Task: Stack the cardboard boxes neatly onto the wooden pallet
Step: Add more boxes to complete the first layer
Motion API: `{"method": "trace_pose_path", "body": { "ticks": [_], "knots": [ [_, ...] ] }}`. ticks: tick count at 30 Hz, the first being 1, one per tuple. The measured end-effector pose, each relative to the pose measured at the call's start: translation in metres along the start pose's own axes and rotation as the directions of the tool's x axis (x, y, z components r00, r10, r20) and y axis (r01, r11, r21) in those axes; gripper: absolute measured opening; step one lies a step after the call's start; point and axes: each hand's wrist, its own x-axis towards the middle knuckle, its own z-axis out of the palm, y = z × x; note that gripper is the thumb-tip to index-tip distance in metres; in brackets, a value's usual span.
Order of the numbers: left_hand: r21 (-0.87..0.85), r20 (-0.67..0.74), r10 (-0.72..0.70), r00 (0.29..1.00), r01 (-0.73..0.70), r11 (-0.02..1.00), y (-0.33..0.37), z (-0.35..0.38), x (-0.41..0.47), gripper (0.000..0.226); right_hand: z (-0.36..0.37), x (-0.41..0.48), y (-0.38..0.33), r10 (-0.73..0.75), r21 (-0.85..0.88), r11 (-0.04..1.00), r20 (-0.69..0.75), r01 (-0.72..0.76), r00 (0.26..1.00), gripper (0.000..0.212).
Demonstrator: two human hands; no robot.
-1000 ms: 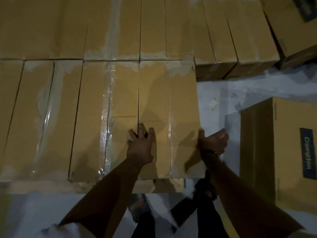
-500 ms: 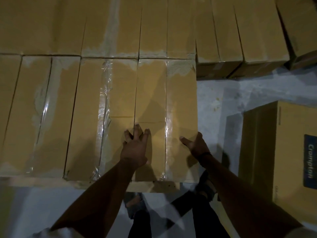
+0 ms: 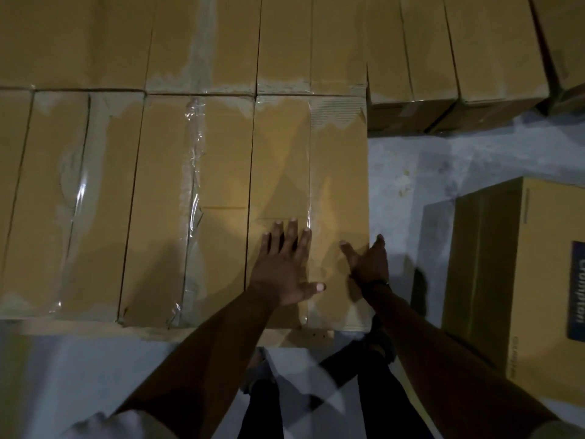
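Long cardboard boxes lie side by side in rows below me. The rightmost box of the near row (image 3: pixel 338 185) has clear tape along its top. My left hand (image 3: pixel 285 264) presses flat on that box's top, fingers straight and spread. At the box's right edge my right hand (image 3: pixel 368 263) rests with its fingers straight, thumb over the top. A strip of the wooden pallet (image 3: pixel 300 337) shows under the near ends of the boxes, mostly hidden by them.
A separate cardboard box with a dark blue label (image 3: pixel 531 280) stands on the grey floor (image 3: pixel 408 172) at the right. More boxes (image 3: pixel 459 58) lie at the back right. My legs and feet are below the pallet edge.
My right hand has come from the box's side edge up toward its top corner with the fingers straightened. My left hand has shifted right and spread flat.
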Motion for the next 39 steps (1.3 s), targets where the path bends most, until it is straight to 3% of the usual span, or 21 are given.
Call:
{"method": "trace_pose_path", "body": {
  "ticks": [4,8,10,12,16,20,23,25,28,30,34,36,39],
  "knots": [
    [0.019,0.000,-0.055,0.999,0.055,0.998,0.013,0.010,0.013,0.116,-0.004,0.003,-0.004,0.015,0.033,0.999,-0.200,-0.008,0.980,0.100],
    [0.053,0.016,-0.097,0.995,0.096,0.994,0.016,0.012,0.018,0.124,0.000,0.003,-0.016,-0.008,0.080,0.997,0.065,0.003,0.998,0.069],
    [0.049,0.033,-0.104,0.994,0.102,0.994,0.017,0.011,0.019,0.127,-0.006,0.007,-0.019,-0.001,0.064,0.998,0.135,-0.008,0.991,0.065],
    [0.042,0.037,-0.105,0.994,0.103,0.994,0.018,0.010,0.020,0.128,-0.013,0.012,-0.019,0.007,0.067,0.998,0.155,-0.018,0.988,0.070],
    [0.071,0.035,-0.113,0.993,0.110,0.991,0.019,0.010,0.020,0.130,-0.011,0.011,-0.024,-0.074,0.071,0.995,0.018,0.073,0.997,0.083],
    [0.080,0.036,-0.109,0.993,0.106,0.991,0.017,0.012,0.022,0.135,-0.009,0.019,-0.025,-0.147,-0.026,0.988,0.148,0.153,0.978,0.086],
    [0.073,0.030,-0.102,0.994,0.099,0.992,0.017,0.011,0.022,0.131,-0.017,0.020,-0.025,-0.203,-0.151,0.963,0.147,0.225,0.968,0.086],
    [0.031,-0.004,-0.086,0.996,0.087,0.996,0.015,0.009,0.020,0.120,-0.016,0.010,-0.023,-0.364,-0.240,0.892,0.116,0.382,0.924,0.088],
    [0.020,-0.112,-0.037,0.993,0.039,0.999,0.006,0.009,0.010,0.101,-0.003,-0.012,-0.021,-0.571,-0.486,0.662,0.168,0.571,0.804,0.090],
    [0.019,-0.159,-0.080,0.984,0.084,0.996,-0.005,0.015,-0.003,0.098,0.008,-0.031,-0.023,-0.564,-0.577,0.516,0.328,0.633,0.758,0.090],
    [-0.049,-0.202,-0.264,0.943,0.260,0.964,-0.038,0.041,-0.039,0.104,0.037,-0.065,-0.020,-0.472,-0.602,0.279,0.593,0.748,0.653,0.092],
    [-0.038,-0.234,-0.277,0.932,0.276,0.960,-0.055,0.056,-0.060,0.103,0.052,-0.079,-0.015,-0.439,-0.608,0.182,0.653,0.773,0.617,0.099],
    [-0.039,-0.231,-0.240,0.943,0.238,0.971,-0.073,0.076,-0.081,0.098,0.071,-0.088,-0.001,-0.357,-0.646,0.130,0.677,0.752,0.644,0.125]
  ]
}}
